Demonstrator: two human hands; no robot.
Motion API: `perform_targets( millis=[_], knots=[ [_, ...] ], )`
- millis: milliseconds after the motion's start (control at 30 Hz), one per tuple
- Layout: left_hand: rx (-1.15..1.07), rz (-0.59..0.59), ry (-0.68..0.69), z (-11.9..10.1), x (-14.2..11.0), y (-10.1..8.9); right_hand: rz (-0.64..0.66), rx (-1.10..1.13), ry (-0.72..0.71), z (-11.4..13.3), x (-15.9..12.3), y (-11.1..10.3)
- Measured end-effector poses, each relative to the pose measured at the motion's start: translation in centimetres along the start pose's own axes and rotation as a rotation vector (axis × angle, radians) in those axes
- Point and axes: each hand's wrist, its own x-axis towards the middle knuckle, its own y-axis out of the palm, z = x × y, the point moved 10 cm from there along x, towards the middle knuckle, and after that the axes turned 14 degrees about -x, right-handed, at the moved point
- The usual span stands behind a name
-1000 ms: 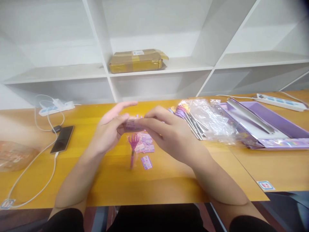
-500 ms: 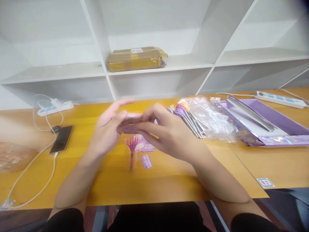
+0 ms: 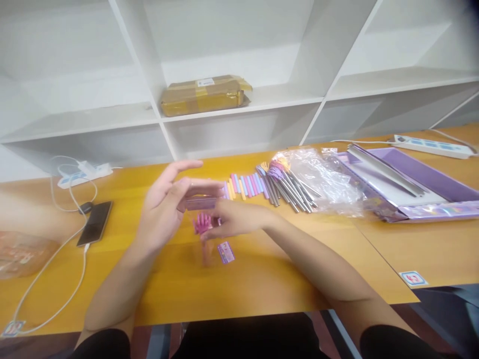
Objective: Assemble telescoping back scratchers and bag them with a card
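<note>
Purple strip (image 3: 201,203) stays clamped in the left hand (image 3: 160,212) alone; the right hand (image 3: 239,218) has dropped to the pink claw (image 3: 202,224), grip unclear.

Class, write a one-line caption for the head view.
Left hand holds small cards; right hand reaches to the pink claw on the table.

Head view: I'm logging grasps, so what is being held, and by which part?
The left hand holds a small, flat purple piece by its left end. Whether the right hand grips the pink hand-shaped piece is too blurred to tell.
</note>
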Motion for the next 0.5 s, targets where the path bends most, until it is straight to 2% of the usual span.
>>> perform_targets(
  millis=[67, 133, 300, 500],
  knots=[
    [0.014, 0.025, 0.004, -0.1, 0.0, 0.2, 0.085, 0.040, -0.006, -0.5, 0.4, 1.3],
    [0.025, 0.049, 0.023, -0.4, 0.1, 0.3, 0.108, 0.069, -0.007, -0.5, 0.4, 1.6],
    [0.114, 0.053, 0.115, -1.5, 0.7, -0.3, 0.032, 0.146, 0.062, -0.6, -0.1, -0.1],
    [0.383, 0.041, 0.157, -1.6, 1.2, -1.3, -0.091, 0.148, -0.010, 0.4, -0.4, -1.8]
  ],
)
